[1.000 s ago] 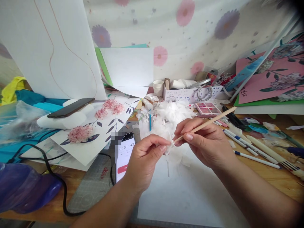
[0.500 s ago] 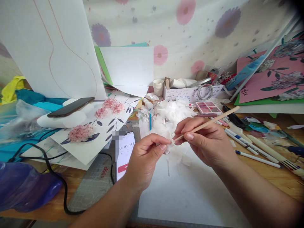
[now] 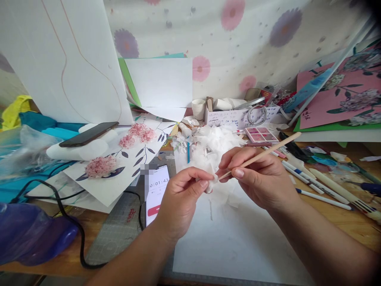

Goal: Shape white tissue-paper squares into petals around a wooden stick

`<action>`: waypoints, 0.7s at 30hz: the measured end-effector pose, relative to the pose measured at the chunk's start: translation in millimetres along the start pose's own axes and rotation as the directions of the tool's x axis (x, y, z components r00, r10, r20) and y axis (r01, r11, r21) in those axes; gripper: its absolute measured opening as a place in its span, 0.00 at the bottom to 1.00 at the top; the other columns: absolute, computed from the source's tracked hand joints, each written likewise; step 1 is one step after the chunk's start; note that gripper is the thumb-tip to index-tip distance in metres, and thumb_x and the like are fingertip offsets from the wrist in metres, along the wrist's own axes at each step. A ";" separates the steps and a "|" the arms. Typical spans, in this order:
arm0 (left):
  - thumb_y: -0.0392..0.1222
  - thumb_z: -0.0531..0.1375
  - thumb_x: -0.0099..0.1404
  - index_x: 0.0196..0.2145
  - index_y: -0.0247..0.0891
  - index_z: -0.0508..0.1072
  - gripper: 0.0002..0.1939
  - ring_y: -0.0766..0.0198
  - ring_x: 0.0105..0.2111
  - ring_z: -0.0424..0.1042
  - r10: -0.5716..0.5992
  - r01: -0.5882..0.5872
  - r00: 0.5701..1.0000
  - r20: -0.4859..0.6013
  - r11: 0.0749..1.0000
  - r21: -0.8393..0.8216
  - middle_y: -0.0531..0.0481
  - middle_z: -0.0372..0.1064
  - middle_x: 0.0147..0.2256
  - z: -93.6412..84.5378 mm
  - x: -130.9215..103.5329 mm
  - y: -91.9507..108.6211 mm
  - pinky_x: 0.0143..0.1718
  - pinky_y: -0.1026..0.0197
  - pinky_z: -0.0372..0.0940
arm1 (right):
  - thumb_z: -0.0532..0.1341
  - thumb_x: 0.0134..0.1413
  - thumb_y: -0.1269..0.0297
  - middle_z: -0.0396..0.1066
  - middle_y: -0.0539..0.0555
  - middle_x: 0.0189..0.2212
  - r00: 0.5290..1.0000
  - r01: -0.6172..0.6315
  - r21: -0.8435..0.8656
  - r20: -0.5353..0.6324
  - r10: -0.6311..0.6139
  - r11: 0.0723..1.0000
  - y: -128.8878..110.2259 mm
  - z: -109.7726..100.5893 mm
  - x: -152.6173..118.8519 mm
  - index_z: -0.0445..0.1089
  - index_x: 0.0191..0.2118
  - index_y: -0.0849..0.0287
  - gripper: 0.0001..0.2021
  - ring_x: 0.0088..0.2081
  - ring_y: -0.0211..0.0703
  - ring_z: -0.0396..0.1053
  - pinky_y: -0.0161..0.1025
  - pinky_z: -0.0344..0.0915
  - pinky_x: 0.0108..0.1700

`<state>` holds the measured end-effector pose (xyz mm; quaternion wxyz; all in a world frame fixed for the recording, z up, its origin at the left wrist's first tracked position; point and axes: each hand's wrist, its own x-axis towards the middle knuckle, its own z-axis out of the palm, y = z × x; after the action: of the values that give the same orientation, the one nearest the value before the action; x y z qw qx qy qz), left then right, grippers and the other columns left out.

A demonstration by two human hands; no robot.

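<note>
Between thumb and fingers, my left hand point(image 3: 181, 202) pinches a small crumpled piece of white tissue paper point(image 3: 212, 183). My right hand point(image 3: 258, 174) grips a thin wooden stick point(image 3: 269, 150) like a pencil, its narrow end touching or very near the tissue piece. The stick's other end points up to the right. Just behind both hands lies a loose heap of white tissue pieces point(image 3: 218, 139). Under the hands is a white paper sheet point(image 3: 232, 246).
Left of my hands lie a phone with a timer point(image 3: 157, 184) and a picture with pink flowers point(image 3: 101, 166). A black cable point(image 3: 70, 222) curls over the table. Pens point(image 3: 324, 198) and a pink palette point(image 3: 262, 135) are on the right. A paper cup point(image 3: 198, 109) stands behind.
The hands stay nearly in place. The stick's tip and the tissue piece between the fingers have shifted very slightly.
</note>
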<state>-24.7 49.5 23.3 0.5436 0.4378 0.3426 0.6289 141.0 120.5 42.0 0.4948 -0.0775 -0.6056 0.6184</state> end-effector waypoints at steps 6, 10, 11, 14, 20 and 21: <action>0.35 0.62 0.62 0.32 0.41 0.78 0.05 0.68 0.30 0.65 -0.030 0.030 1.000 0.003 0.997 -0.065 0.55 0.67 0.26 2.6 0.8 0.9 0.37 0.63 0.58 | 0.66 0.54 0.72 0.73 0.53 0.35 1.000 -0.004 0.011 0.002 0.004 1.000 -0.8 0.1 0.0 0.77 0.35 0.58 0.04 0.36 0.39 0.74 0.36 0.74 0.37; 0.34 0.62 0.61 0.32 0.41 0.78 0.05 0.68 0.30 0.65 -0.037 0.038 0.999 0.005 0.995 -0.095 0.54 0.67 0.26 3.0 1.6 0.3 0.36 0.63 0.58 | 0.67 0.53 0.71 0.73 0.53 0.34 1.000 0.001 -0.004 0.002 -0.001 1.000 -1.2 0.4 0.2 0.77 0.35 0.57 0.04 0.35 0.39 0.74 0.37 0.73 0.36; 0.34 0.62 0.61 0.32 0.41 0.78 0.05 0.68 0.30 0.65 -0.039 0.040 0.999 0.003 0.994 -0.097 0.54 0.67 0.26 3.1 1.8 0.2 0.36 0.63 0.58 | 0.67 0.53 0.71 0.73 0.53 0.34 1.000 0.001 -0.006 0.003 -0.001 1.000 -1.3 0.4 0.2 0.77 0.35 0.57 0.04 0.35 0.39 0.74 0.37 0.73 0.36; 0.34 0.63 0.61 0.31 0.41 0.78 0.04 0.68 0.29 0.65 -0.042 0.042 0.999 0.000 0.994 -0.101 0.54 0.67 0.26 3.4 1.8 0.2 0.36 0.63 0.58 | 0.67 0.53 0.71 0.73 0.53 0.34 1.000 -0.001 -0.007 0.011 0.001 1.000 -1.5 0.5 0.2 0.77 0.35 0.57 0.04 0.35 0.39 0.74 0.37 0.73 0.37; 0.35 0.63 0.61 0.31 0.41 0.78 0.04 0.68 0.29 0.66 -0.045 0.044 0.999 0.000 0.993 -0.106 0.54 0.67 0.26 3.4 1.4 1.1 0.36 0.63 0.58 | 0.67 0.53 0.72 0.73 0.53 0.35 1.000 -0.005 0.004 0.013 0.005 1.000 -2.0 0.6 0.1 0.77 0.34 0.58 0.03 0.35 0.39 0.74 0.37 0.73 0.37; 0.35 0.63 0.61 0.31 0.41 0.78 0.04 0.68 0.29 0.66 -0.043 0.043 0.999 0.003 0.993 -0.106 0.54 0.67 0.26 3.3 1.5 1.2 0.36 0.63 0.58 | 0.67 0.53 0.72 0.73 0.53 0.34 1.000 -0.005 0.003 0.013 0.005 1.000 -2.0 0.7 0.2 0.77 0.34 0.58 0.03 0.36 0.39 0.74 0.37 0.73 0.38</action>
<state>-22.2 50.6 25.9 0.5797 0.4011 0.3179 0.6340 141.5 119.7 43.9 0.4892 -0.0741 -0.6076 0.6213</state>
